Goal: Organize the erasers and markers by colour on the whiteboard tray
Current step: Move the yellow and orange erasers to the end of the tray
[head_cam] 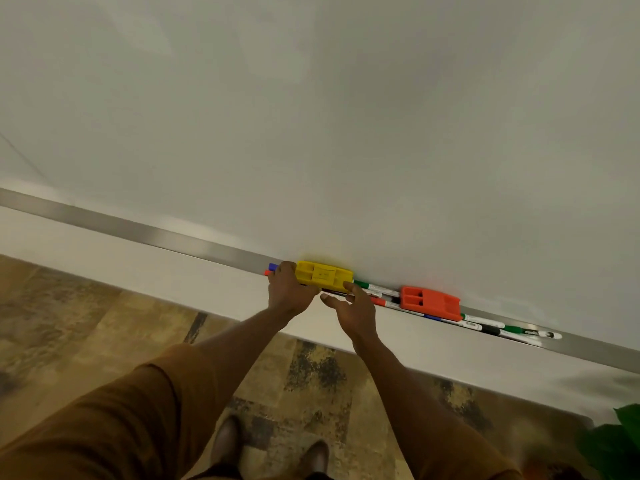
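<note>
Two hands are out in front of me, reaching over the patterned floor (104,306) at my feet toward the tray (138,233) that runs along the bottom of the whiteboard (346,116). My left hand (289,292) sits at about eleven o'clock from my shoes, its fingers (287,270) curled over the left end of the yellow eraser (323,277) and holding it there, I judge so it will not slide while I sort what lies under and beside it. My right hand (356,311), at about twelve, has its fingers spread wide and holds nothing; one fingertip touches the eraser's right end.

Poking out past my left hand are a blue cap (273,266) and a red cap (267,272), markers half hidden by the eraser. Farther along at one o'clock a green marker (375,288) lies just beside the yellow eraser, then the orange eraser (429,304) rests on top of more markers, and beyond it a mixed run of markers (512,332) trails off. Colours sit jumbled, so I judge the sorting barely begun.
</note>
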`<action>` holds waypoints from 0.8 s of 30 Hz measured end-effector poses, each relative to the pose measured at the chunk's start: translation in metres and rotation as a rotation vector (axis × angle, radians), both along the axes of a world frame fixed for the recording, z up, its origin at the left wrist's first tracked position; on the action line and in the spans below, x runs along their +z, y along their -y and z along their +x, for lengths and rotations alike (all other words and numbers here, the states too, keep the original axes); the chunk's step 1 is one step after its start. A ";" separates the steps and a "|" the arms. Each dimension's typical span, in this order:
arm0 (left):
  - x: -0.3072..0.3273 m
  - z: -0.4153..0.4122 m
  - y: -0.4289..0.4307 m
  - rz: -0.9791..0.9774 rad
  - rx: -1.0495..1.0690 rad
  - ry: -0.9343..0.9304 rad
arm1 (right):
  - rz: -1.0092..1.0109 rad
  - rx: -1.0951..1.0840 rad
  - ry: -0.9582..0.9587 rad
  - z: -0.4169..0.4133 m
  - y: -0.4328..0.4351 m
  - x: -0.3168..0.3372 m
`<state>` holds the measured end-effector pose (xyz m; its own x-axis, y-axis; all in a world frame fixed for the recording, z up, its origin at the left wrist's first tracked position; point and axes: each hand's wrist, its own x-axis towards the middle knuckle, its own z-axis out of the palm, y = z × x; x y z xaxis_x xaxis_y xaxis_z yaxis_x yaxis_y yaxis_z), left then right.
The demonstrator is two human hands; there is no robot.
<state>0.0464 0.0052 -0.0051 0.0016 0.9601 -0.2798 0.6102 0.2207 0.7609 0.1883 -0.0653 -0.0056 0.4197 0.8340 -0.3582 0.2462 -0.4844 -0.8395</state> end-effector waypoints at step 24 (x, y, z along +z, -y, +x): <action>0.010 -0.134 0.006 0.108 0.398 0.066 | 0.248 0.301 0.038 -0.126 0.004 0.000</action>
<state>-0.0873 -0.0007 0.0052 -0.3608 0.9132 -0.1895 0.4427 0.3465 0.8270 0.0623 -0.0689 -0.0054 0.1521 0.9811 -0.1196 0.3794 -0.1697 -0.9095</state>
